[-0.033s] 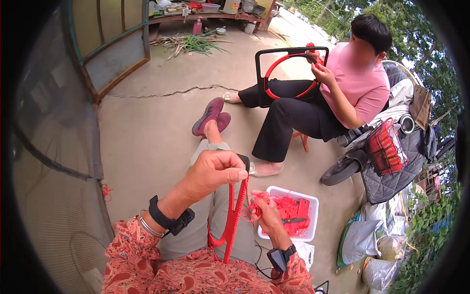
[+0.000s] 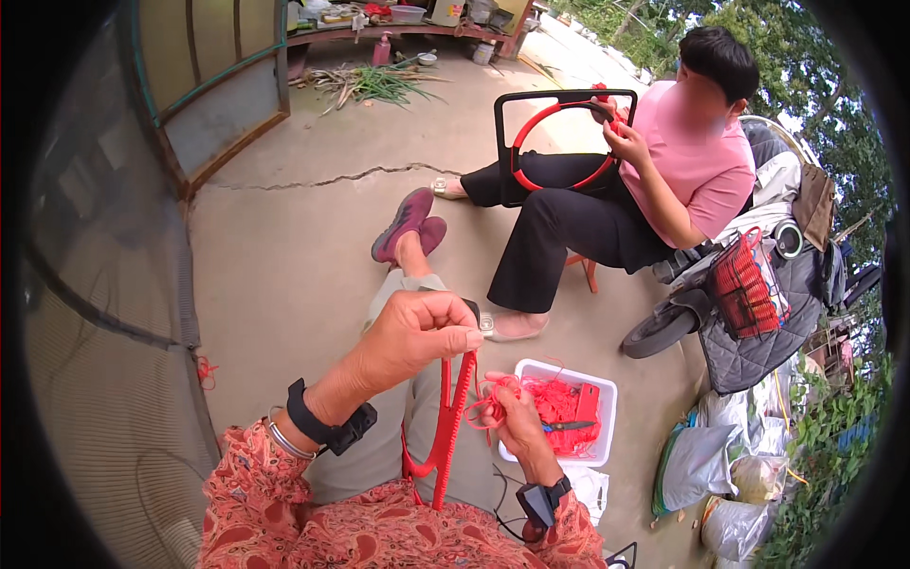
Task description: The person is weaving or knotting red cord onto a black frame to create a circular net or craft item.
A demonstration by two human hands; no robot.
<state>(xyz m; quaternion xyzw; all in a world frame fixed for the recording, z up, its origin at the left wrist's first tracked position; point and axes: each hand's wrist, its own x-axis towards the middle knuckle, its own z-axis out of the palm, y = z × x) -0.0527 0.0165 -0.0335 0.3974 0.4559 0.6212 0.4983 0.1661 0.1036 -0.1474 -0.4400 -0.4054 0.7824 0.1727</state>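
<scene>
My left hand [image 2: 417,327] is closed, thumb and forefinger pinched at the upper end of a red-wrapped frame [image 2: 445,431]. The frame stands nearly edge-on over my lap, with a ribbed red strip along one side and a black corner behind my fingers. Whether the pinch also takes in a strand is hidden. Just right of the frame, my right hand [image 2: 517,417] is closed round a loose bunch of red cord [image 2: 488,403], whose loops hang toward the frame. Beyond that hand sits a white plastic tub [image 2: 610,417] holding tangled red cord and dark-bladed scissors [image 2: 569,427].
Opposite me sits a person in a pink top [image 2: 697,156], both hands at a black frame with a red ring [image 2: 517,156]. Sacks [image 2: 701,465] and a covered vehicle with a red basket [image 2: 746,294] stand at the right. Green onions [image 2: 365,85] lie on the far floor.
</scene>
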